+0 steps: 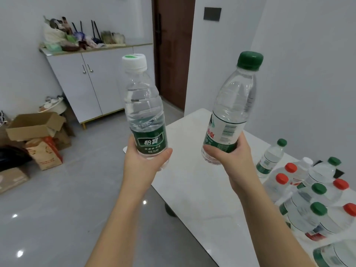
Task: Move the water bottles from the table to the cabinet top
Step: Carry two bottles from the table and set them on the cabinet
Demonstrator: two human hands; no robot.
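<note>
My left hand grips the base of a clear water bottle with a white cap and dark green label, held upright in the air. In my right hand is a second water bottle with a green cap and white-green label, gripped near its bottom and tilted slightly right. Both bottles are raised above the white table's left end. Several more bottles with red and green caps stand clustered on the table at the right. The white cabinet stands against the far wall at upper left.
The cabinet top is cluttered on its left part with bags and utensils, while its right part is bare. Cardboard boxes and a paper bag lie on the grey tiled floor at left. A brown door is beyond the table.
</note>
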